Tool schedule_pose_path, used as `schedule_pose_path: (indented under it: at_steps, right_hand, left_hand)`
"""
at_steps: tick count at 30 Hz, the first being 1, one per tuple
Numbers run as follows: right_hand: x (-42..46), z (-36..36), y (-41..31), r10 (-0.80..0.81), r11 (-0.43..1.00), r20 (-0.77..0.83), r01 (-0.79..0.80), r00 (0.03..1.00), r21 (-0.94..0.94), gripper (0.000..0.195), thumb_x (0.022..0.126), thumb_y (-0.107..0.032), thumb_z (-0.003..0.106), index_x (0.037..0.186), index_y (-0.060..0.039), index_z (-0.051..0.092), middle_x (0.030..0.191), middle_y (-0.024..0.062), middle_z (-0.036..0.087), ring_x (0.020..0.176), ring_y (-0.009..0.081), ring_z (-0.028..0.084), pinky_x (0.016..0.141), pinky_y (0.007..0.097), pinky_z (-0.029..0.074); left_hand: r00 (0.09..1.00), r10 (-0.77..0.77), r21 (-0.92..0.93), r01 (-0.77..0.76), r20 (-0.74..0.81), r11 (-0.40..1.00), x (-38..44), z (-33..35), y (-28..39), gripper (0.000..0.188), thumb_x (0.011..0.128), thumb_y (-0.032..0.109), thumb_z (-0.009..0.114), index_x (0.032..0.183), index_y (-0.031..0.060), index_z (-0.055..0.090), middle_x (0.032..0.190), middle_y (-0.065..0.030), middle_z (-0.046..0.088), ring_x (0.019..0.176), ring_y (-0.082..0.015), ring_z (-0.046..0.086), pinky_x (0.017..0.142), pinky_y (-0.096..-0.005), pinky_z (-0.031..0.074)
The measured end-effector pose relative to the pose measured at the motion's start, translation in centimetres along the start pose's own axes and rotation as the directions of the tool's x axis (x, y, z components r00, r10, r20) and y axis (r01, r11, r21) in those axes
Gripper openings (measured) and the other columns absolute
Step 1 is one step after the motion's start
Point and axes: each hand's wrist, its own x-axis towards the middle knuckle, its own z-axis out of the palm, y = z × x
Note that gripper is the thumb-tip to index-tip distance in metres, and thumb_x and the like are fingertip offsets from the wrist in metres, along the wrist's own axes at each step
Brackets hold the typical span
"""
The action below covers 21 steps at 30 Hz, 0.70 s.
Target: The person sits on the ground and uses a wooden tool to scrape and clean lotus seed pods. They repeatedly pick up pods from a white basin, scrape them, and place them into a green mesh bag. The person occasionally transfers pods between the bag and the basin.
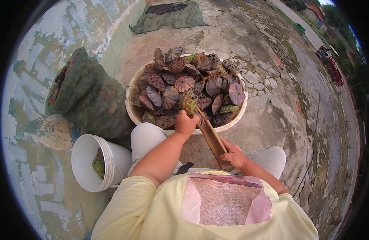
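Note:
My left hand [186,122] grips a green lotus seed pod [189,102] over the near part of a round basket [131,111] with a pale rim. In my right hand [234,156] is the lower end of a long, trough-shaped strip that looks like split bamboo [210,136]. Its far tip reaches up beside the green pod; whether the two touch I cannot tell. Dried brown and purplish lotus seed pods [185,83] heap the basket, with a few greenish ones among them.
A white plastic bucket [120,168] lies tilted at my left with green pods [99,164] inside. Behind it stands a full green mesh sack [94,93] against the painted wall [31,120]. Dark small pieces [166,8] lie on a green net [172,22] farther off, on cracked concrete [271,120].

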Motion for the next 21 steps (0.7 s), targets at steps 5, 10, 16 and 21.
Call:
schedule_pose_path:
  at_steps: [5, 10, 16, 21]
  right_hand:
    - [-0.2, -1.9, 0.9, 0.035, 0.999, -0.018, -0.035, 0.999, -0.021, 0.081, 0.077, 0.003, 0.051, 0.150, -0.0162, 0.021, 0.115, 0.0075, 0.052, 0.085, 0.0199, 0.062, 0.080, 0.0329, 0.051]
    - [0.5, -3.5, 2.0, -0.145, 0.939, 0.019, 0.143, 0.989, -0.312, 0.085, 0.078, 0.002, 0.054, 0.151, -0.0177, 0.015, 0.120, 0.0088, 0.052, 0.089, 0.0184, 0.063, 0.079, 0.0307, 0.051]
    - [-0.2, -0.2, 0.1, -0.024, 0.928, -0.035, 0.009, 0.999, -0.373, 0.087, 0.077, 0.003, 0.054, 0.151, -0.0173, 0.013, 0.121, 0.0085, 0.052, 0.091, 0.0179, 0.062, 0.080, 0.0300, 0.050]
    - [0.8, -2.0, 1.4, -0.130, 0.928, -0.009, 0.119, 0.991, -0.352, 0.086, 0.078, 0.003, 0.054, 0.151, -0.0180, 0.015, 0.118, 0.0086, 0.052, 0.090, 0.0183, 0.063, 0.077, 0.0298, 0.051]
  left_hand:
    - [0.997, 0.021, -0.050, -0.018, 0.072, 0.999, 0.2, -1.4, 1.5, 0.032, 0.071, 0.022, 0.068, 0.083, -0.0041, 0.054, 0.077, -0.0221, 0.062, 0.072, -0.0368, 0.062, 0.065, -0.0449, 0.047]
    - [0.995, 0.080, -0.148, -0.088, -0.058, 0.985, -0.5, -0.6, 1.6, 0.031, 0.073, 0.020, 0.066, 0.091, -0.0027, 0.056, 0.084, -0.0202, 0.063, 0.077, -0.0347, 0.062, 0.069, -0.0425, 0.048]
    - [0.979, -0.168, -0.575, 0.073, -0.114, 0.815, 1.2, -0.4, 0.6, 0.023, 0.079, 0.016, 0.062, 0.092, -0.0025, 0.057, 0.081, -0.0168, 0.063, 0.072, -0.0253, 0.061, 0.067, -0.0394, 0.047]
    - [1.000, -0.021, -0.326, 0.013, -0.022, 0.945, 1.4, -1.9, 1.3, 0.024, 0.079, 0.019, 0.062, 0.095, -0.0001, 0.058, 0.081, -0.0055, 0.060, 0.074, -0.0135, 0.052, 0.069, -0.0326, 0.045]
